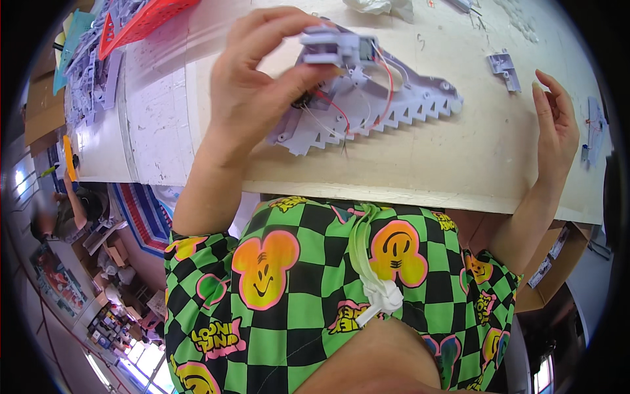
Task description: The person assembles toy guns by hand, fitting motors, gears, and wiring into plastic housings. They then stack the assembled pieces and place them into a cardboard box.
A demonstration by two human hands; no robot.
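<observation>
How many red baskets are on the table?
1: a red basket at the table's far left corner, cut off by the frame edge, over pale purple plastic frames. Others may lie out of view.

A pale bench (459, 164) fills the upper view. A red plastic basket (147, 20) sits at its far left corner, beside a heap of pale lilac plastic frames (92, 72). A small lilac bracket (504, 69) lies on the bench's right part, and crumpled white plastic (380, 6) at its far edge. Below the bench, green-and-black checkered shorts (315, 295) with yellow smiling faces show, and a brown cardboard box (558, 269) at the right.
</observation>
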